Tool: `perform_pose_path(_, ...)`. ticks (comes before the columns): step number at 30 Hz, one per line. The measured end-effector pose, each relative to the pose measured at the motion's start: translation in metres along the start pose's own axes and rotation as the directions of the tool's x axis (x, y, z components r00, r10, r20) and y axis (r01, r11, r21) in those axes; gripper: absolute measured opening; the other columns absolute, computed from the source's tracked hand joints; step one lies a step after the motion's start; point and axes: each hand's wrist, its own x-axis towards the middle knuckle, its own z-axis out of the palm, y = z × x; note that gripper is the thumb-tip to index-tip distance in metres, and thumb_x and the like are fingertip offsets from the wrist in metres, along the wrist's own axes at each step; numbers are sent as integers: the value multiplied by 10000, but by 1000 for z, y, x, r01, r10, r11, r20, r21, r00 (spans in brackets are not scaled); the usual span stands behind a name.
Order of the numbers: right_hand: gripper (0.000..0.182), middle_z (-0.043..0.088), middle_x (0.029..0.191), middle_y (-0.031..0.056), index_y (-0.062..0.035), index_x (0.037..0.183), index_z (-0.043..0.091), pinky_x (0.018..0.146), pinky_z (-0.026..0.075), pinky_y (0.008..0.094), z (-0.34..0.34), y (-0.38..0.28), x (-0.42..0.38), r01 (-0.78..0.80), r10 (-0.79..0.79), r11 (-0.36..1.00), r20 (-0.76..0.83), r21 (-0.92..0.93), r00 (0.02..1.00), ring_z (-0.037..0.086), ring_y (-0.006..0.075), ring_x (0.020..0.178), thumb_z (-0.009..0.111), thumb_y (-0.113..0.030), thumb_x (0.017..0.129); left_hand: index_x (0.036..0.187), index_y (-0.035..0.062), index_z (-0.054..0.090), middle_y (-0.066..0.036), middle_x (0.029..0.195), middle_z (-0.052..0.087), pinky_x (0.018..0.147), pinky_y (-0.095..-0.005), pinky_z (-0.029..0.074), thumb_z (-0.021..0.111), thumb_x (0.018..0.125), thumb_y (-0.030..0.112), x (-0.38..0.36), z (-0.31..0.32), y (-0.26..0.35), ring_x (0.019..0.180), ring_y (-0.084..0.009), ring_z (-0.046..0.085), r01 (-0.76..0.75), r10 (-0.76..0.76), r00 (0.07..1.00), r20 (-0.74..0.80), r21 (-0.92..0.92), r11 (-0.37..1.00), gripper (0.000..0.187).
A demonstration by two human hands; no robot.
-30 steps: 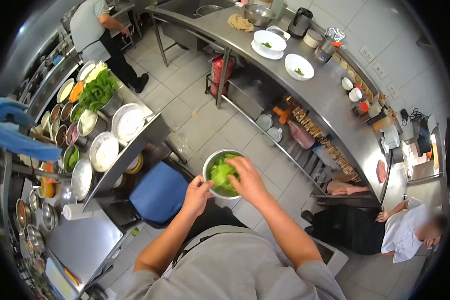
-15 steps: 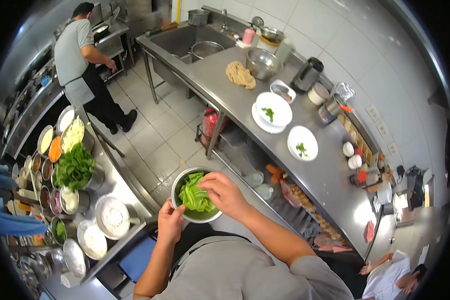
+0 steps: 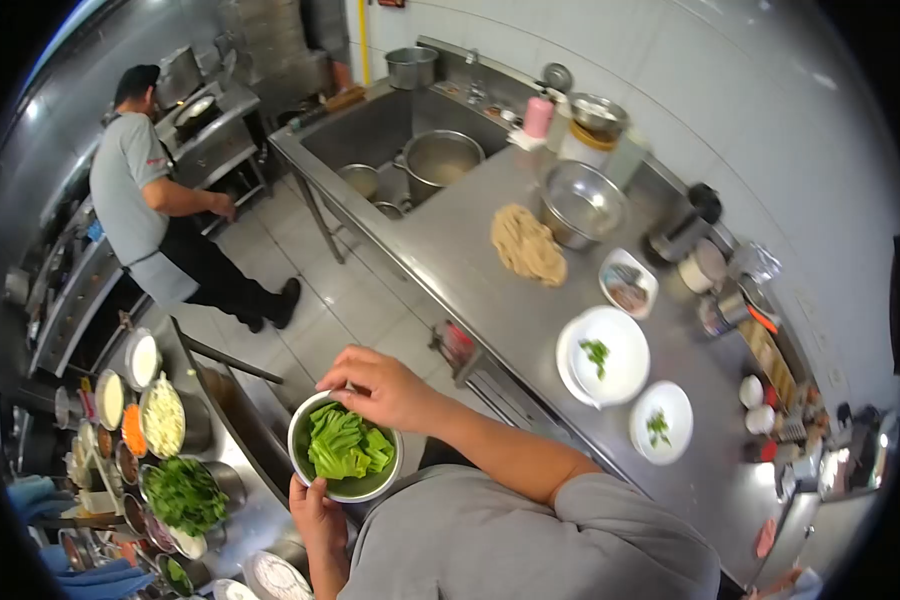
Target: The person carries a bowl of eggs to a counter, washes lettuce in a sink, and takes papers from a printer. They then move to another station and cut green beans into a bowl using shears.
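Your left hand [image 3: 315, 520] is half hidden under the round steel bowl of green leaves [image 3: 346, 447], fingers out of sight. Your right hand's [image 3: 385, 388] fingertips hide behind its rim. Small ingredient tubs [image 3: 120, 440] at left too small to tell.

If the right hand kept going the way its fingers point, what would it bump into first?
Probably nothing soon: the right hand, resting on the bowl rim, points left over open floor toward the trays of vegetables. Depth is unclear.

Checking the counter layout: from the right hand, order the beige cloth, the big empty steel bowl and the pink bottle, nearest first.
From the right hand:
1. Beige cloth, mid-counter.
2. Steel bowl, just beyond the cloth.
3. Pink bottle, by the sink.
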Motion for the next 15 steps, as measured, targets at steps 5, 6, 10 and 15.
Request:
perform_pose_path(5,230,637,992,19,-68,1143,667,715,497,266,-67,84,133,-156,174,961,-59,229,983,568,90,765,674,-75,914,1040,47,574,-29,970,657,694,-202,491,580,917,8,104,47,17,804,-84,611,-65,65,997,-47,0,998,129)
perform_pose_path(6,230,637,992,19,-68,1143,667,715,497,266,-79,101,161,-150,165,960,-46,238,985,568,90,765,674,-75,914,1014,57,569,-19,941,651,667,-194,470,575,914,0,118,68,26,772,-75,594,-81,83,992,-95,27,996,116)
perform_pose_path(10,446,648,1131,2,-99,1346,562,728,495,244,-143,187,251,-29,84,974,-241,225,967,553,65,792,678,-88,916,999,60,570,-25,949,657,688,-203,485,563,912,-9,186,106,28,793,-83,609,-125,130,982,-138,46,991,111)
perform_pose_path(15,530,591,1360,61,-77,1407,500,794,523,265,-293,304,340,-198,357,919,-513,340,781,596,101,973,679,-117,910,970,58,571,-36,977,670,750,-232,509,581,923,2,292,149,38,840,-104,635,-43,49,992,-118,56,998,74)
